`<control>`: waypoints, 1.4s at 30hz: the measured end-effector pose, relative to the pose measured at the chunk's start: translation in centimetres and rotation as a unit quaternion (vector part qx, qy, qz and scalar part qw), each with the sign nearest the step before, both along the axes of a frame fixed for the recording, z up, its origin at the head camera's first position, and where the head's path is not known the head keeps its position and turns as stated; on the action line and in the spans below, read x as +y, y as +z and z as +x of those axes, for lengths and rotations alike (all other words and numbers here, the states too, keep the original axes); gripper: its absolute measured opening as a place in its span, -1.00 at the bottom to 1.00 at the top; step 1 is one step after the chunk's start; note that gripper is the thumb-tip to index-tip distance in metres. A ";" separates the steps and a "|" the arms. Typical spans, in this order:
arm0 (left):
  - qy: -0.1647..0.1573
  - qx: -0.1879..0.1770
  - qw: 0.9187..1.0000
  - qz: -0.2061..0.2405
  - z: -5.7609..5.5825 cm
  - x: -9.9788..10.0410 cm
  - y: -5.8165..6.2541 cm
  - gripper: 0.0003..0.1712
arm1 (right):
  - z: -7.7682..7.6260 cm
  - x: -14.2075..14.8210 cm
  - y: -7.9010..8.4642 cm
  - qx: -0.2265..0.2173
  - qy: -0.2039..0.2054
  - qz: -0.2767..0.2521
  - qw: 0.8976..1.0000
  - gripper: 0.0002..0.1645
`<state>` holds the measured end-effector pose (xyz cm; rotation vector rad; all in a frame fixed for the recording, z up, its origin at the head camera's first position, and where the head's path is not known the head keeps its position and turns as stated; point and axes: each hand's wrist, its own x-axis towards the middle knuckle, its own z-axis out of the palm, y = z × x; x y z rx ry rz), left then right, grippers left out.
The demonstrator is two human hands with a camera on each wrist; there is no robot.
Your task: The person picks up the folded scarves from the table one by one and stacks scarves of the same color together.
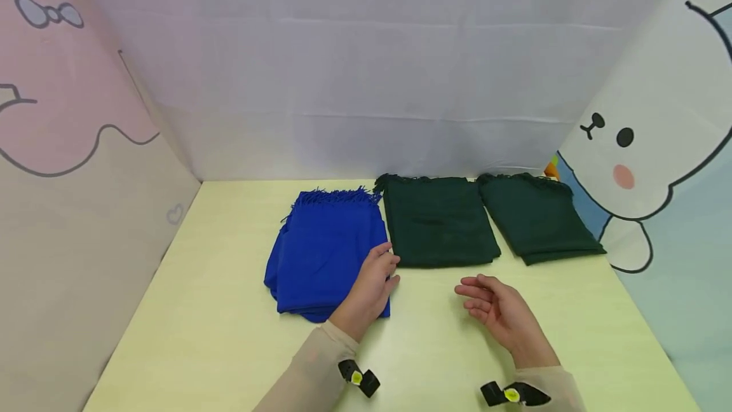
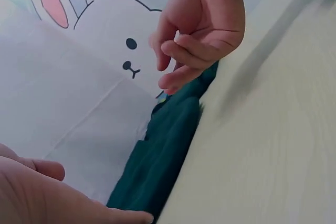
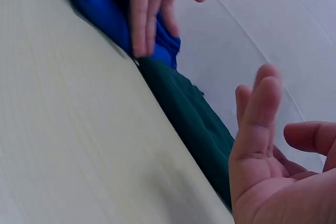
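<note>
A folded blue scarf (image 1: 326, 253) with a fringed far edge lies left of centre in the head view. My left hand (image 1: 372, 281) is over its right edge, fingers loosely extended and holding nothing. To its right lies a folded dark green scarf (image 1: 440, 224), its fringe at the back. My right hand (image 1: 500, 310) hovers in front of the green scarves, palm turned inward, fingers relaxed and nothing in them. A second folded dark green scarf (image 1: 540, 218) sits slightly angled at the right. Both wrist views show the hands apart, facing each other.
All three scarves rest in a row on a pale yellow table (image 1: 211, 348). A white cloth wall (image 1: 366, 94) stands behind it, with cartoon-printed panels at the left (image 1: 74, 227) and right (image 1: 675, 291). A small black device (image 1: 359, 378) is strapped at each wrist.
</note>
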<state>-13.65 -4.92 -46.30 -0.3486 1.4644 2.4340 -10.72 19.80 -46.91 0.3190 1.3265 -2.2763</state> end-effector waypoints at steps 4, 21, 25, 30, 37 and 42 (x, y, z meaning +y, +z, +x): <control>0.025 -0.018 0.999 0.011 -0.3 0.8 -0.6 -0.28 | 0.2 1.6 -0.3 0.010 -0.023 -0.029 0.999 -0.59; 0.069 -0.070 0.992 0.082 -3.2 2.7 -1.6 -0.20 | -0.4 5.8 -2.7 -0.066 -0.140 -0.290 0.944 -0.28; 0.074 -0.085 0.991 0.072 -3.9 3.2 -1.5 -0.23 | -0.6 5.9 -3.0 -0.097 -0.149 -0.343 0.922 -0.18; 0.061 -0.102 0.990 0.078 -4.0 3.6 -2.0 -0.56 | -0.9 5.2 -3.6 -0.109 -0.123 -0.384 0.909 -0.15; 0.048 -0.091 0.984 0.142 -4.0 4.7 -2.7 -0.21 | -1.7 3.9 -4.1 -0.095 -0.073 -0.411 0.904 -0.16; 0.059 -0.089 0.980 0.167 -4.4 5.3 -2.9 -0.25 | -2.2 3.4 -4.2 -0.089 -0.059 -0.417 0.903 -0.17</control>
